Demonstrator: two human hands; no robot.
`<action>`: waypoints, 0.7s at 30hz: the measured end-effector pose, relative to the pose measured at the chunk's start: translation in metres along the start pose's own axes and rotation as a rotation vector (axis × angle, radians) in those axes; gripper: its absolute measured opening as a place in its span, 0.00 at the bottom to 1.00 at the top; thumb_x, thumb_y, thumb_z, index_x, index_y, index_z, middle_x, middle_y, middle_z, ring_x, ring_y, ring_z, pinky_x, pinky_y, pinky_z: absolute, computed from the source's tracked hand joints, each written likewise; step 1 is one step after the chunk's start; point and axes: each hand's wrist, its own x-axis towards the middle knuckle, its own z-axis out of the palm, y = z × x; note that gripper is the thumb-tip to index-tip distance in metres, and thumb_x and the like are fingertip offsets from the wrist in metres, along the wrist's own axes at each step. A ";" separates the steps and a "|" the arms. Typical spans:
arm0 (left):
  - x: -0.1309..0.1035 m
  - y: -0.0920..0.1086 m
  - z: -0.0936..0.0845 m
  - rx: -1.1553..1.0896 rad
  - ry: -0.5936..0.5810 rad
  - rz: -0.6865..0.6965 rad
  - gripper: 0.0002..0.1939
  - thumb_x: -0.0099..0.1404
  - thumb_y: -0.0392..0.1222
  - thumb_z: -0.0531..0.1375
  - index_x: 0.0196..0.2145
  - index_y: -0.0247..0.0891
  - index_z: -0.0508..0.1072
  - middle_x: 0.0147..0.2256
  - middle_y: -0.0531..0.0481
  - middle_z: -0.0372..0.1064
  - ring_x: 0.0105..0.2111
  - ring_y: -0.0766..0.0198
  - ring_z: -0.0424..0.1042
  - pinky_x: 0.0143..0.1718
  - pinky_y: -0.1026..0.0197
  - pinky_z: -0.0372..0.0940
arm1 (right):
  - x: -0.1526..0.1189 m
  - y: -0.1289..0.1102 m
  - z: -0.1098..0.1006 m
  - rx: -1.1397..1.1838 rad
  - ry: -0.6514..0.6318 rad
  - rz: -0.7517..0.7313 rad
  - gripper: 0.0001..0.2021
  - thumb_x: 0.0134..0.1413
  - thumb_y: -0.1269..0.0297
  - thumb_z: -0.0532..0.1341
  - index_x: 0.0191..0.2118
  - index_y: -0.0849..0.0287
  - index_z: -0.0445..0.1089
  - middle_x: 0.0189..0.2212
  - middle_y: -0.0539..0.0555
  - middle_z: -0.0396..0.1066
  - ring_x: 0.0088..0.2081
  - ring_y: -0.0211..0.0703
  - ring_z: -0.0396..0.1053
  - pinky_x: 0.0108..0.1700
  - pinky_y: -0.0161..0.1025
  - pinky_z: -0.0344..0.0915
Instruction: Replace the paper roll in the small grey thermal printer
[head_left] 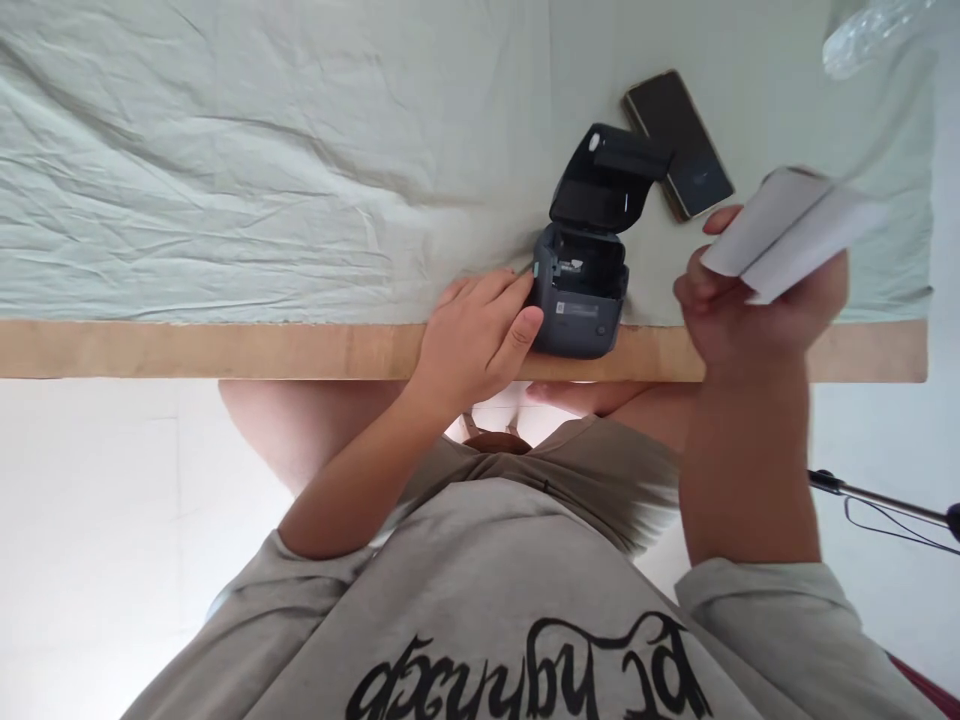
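A person seated at a cloth-covered table (300,160) handles white paper (787,235) beside a small dark printer (577,325), which sits at the table's wooden front edge (225,350) with its lid (589,205) raised and its inside bared. The left hand (476,335) lies with fingers stretched out and close together, thumb slightly apart, touching the printer's left side without wrapping around it. The right hand (757,325) is curled around the paper, gripping it above the table to the right of the printer; whether the paper is rolled or folded is hard to tell. The step in hand appears to be readying the paper while the printer is steadied. The next move would likely call for turning the paper to suit the bared compartment, with the left hand keeping the printer from sliding. A phone (682,140) lies behind and to the right of the printer.
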 end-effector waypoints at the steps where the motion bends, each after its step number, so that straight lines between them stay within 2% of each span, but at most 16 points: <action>1: 0.000 0.000 0.000 -0.001 -0.005 -0.001 0.50 0.76 0.66 0.23 0.64 0.35 0.71 0.59 0.36 0.73 0.63 0.49 0.70 0.63 0.48 0.61 | -0.003 0.013 0.002 0.090 0.042 0.098 0.25 0.49 0.35 0.52 0.46 0.46 0.62 0.34 0.53 0.70 0.20 0.38 0.56 0.21 0.43 0.50; 3: 0.001 0.001 0.000 0.004 -0.011 0.000 0.49 0.77 0.66 0.24 0.64 0.34 0.71 0.60 0.35 0.73 0.63 0.49 0.71 0.64 0.47 0.61 | -0.009 0.032 0.008 0.102 0.167 0.174 0.22 0.45 0.39 0.57 0.42 0.46 0.60 0.29 0.50 0.65 0.21 0.39 0.55 0.22 0.43 0.51; 5: 0.001 0.001 0.000 0.020 -0.010 -0.001 0.49 0.77 0.66 0.24 0.64 0.35 0.71 0.61 0.35 0.72 0.63 0.48 0.70 0.64 0.47 0.61 | -0.012 0.041 0.015 -0.029 0.215 0.150 0.19 0.47 0.42 0.61 0.40 0.47 0.60 0.28 0.48 0.64 0.23 0.39 0.58 0.24 0.42 0.56; 8: 0.002 0.000 0.000 0.047 -0.010 -0.012 0.49 0.76 0.67 0.25 0.64 0.34 0.71 0.61 0.35 0.72 0.65 0.47 0.69 0.64 0.47 0.62 | -0.013 0.039 0.017 -0.210 0.182 0.083 0.18 0.49 0.45 0.66 0.36 0.50 0.62 0.27 0.46 0.65 0.27 0.40 0.63 0.33 0.45 0.66; 10: 0.002 -0.001 0.001 0.059 -0.009 -0.018 0.49 0.76 0.67 0.25 0.65 0.35 0.71 0.61 0.35 0.72 0.65 0.46 0.68 0.64 0.45 0.62 | -0.010 0.036 0.013 -0.333 0.178 -0.026 0.17 0.48 0.48 0.68 0.34 0.52 0.64 0.30 0.48 0.68 0.34 0.43 0.68 0.43 0.50 0.70; 13: 0.002 -0.002 0.002 0.061 -0.004 -0.019 0.48 0.76 0.67 0.26 0.66 0.38 0.70 0.62 0.37 0.72 0.66 0.47 0.67 0.65 0.46 0.62 | -0.006 0.037 0.009 -0.477 0.151 -0.150 0.13 0.48 0.55 0.69 0.39 0.50 0.69 0.39 0.50 0.75 0.42 0.48 0.71 0.49 0.53 0.70; 16: 0.002 -0.002 0.002 0.064 0.005 -0.018 0.47 0.76 0.67 0.27 0.66 0.40 0.71 0.62 0.39 0.73 0.66 0.47 0.68 0.66 0.46 0.61 | -0.007 0.039 0.012 -0.494 0.112 -0.087 0.15 0.48 0.63 0.70 0.43 0.48 0.71 0.39 0.48 0.77 0.39 0.44 0.71 0.46 0.49 0.71; 18: 0.003 -0.002 0.002 0.072 0.005 -0.022 0.47 0.76 0.68 0.27 0.65 0.40 0.71 0.62 0.40 0.73 0.65 0.48 0.68 0.66 0.47 0.61 | -0.012 0.036 0.013 -0.493 0.112 -0.061 0.21 0.49 0.66 0.70 0.49 0.48 0.71 0.41 0.49 0.79 0.40 0.44 0.73 0.48 0.48 0.71; 21: 0.003 -0.001 0.002 0.084 -0.005 -0.031 0.48 0.76 0.68 0.26 0.66 0.39 0.70 0.62 0.39 0.72 0.66 0.48 0.68 0.65 0.47 0.62 | -0.019 0.030 -0.006 -0.512 0.167 -0.116 0.31 0.46 0.65 0.72 0.58 0.50 0.67 0.55 0.53 0.75 0.54 0.51 0.73 0.55 0.54 0.70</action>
